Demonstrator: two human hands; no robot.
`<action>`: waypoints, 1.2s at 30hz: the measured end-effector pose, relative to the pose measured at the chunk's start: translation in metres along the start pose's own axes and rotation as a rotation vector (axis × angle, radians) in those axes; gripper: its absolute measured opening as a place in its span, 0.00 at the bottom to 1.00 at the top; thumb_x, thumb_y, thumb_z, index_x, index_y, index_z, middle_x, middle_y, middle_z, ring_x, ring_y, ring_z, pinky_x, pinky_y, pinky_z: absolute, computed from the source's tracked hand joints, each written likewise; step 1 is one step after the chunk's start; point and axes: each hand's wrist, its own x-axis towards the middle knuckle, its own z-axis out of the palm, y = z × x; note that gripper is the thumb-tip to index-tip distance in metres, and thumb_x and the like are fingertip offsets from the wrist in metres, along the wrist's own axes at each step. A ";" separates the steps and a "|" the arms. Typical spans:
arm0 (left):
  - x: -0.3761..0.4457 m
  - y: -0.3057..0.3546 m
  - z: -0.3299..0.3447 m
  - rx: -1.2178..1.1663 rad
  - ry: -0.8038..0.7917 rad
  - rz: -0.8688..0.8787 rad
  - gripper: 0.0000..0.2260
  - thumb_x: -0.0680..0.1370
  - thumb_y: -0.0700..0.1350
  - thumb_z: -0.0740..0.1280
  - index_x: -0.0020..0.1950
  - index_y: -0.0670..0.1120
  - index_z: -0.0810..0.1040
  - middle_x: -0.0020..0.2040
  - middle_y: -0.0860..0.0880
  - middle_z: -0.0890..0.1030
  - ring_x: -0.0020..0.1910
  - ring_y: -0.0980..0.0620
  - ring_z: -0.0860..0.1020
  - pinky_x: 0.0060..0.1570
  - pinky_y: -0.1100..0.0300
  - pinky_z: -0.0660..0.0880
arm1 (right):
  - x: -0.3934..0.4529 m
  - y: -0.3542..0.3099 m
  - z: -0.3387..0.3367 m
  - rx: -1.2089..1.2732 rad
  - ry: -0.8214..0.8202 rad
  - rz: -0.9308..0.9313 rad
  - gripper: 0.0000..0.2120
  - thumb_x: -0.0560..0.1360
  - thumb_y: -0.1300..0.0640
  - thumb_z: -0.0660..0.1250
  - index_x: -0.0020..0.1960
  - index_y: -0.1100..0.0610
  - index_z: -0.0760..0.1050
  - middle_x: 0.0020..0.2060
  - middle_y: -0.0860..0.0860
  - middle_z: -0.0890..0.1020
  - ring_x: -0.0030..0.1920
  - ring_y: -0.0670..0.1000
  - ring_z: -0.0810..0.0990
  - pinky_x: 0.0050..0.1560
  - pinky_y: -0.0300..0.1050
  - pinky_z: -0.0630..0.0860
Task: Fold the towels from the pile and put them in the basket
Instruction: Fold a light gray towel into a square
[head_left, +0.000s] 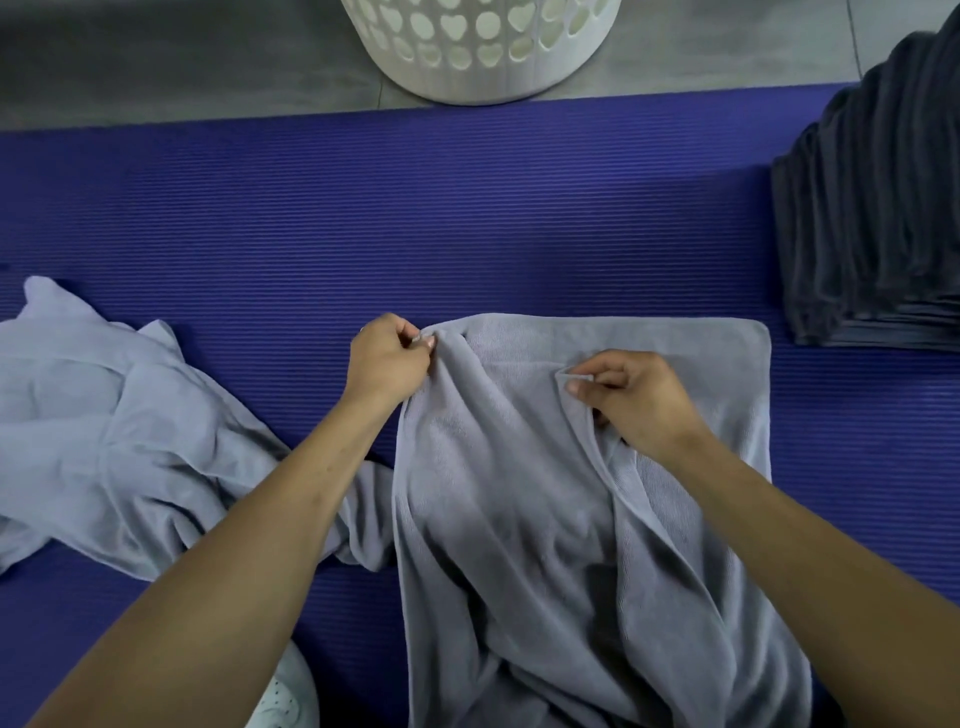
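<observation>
Both hands pinch rumpled grey towel (519, 493): left grip (387, 358) on corner, right grip (631, 400) on fold.

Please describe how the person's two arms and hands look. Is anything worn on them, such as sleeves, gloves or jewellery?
Both forearms are bare right to the picture's lower edge: no sleeves, gloves, watch or bracelet show. The left hand has something small and pale on a finger, perhaps a ring; it is too small to be sure. The right hand shows no jewellery. The nails that show are short and unpainted.

Things lying around the work area

A ribbed blue mat (467, 218) is being spread over the grey tiled floor (182, 57); a white shoe (285, 696) is being seen at the bottom edge.
</observation>
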 end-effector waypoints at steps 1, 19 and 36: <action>-0.003 -0.001 -0.003 -0.064 -0.030 -0.005 0.06 0.78 0.45 0.69 0.43 0.48 0.76 0.37 0.52 0.78 0.35 0.56 0.75 0.38 0.63 0.70 | 0.000 0.000 -0.001 0.004 -0.006 0.005 0.02 0.75 0.57 0.73 0.48 0.55 0.83 0.28 0.45 0.82 0.23 0.40 0.74 0.22 0.30 0.66; -0.071 0.097 0.113 -0.368 -0.394 0.036 0.05 0.77 0.46 0.71 0.44 0.45 0.83 0.37 0.43 0.83 0.32 0.52 0.77 0.34 0.58 0.74 | -0.002 0.043 -0.113 -0.230 0.549 0.004 0.04 0.77 0.56 0.71 0.45 0.56 0.81 0.33 0.44 0.81 0.39 0.47 0.81 0.42 0.35 0.76; -0.071 0.080 0.111 -0.409 -0.381 0.140 0.02 0.78 0.44 0.71 0.46 0.48 0.83 0.29 0.59 0.80 0.31 0.65 0.77 0.35 0.69 0.72 | 0.024 0.038 -0.101 -0.445 0.616 0.060 0.06 0.78 0.52 0.68 0.48 0.54 0.76 0.44 0.53 0.82 0.45 0.56 0.81 0.48 0.53 0.79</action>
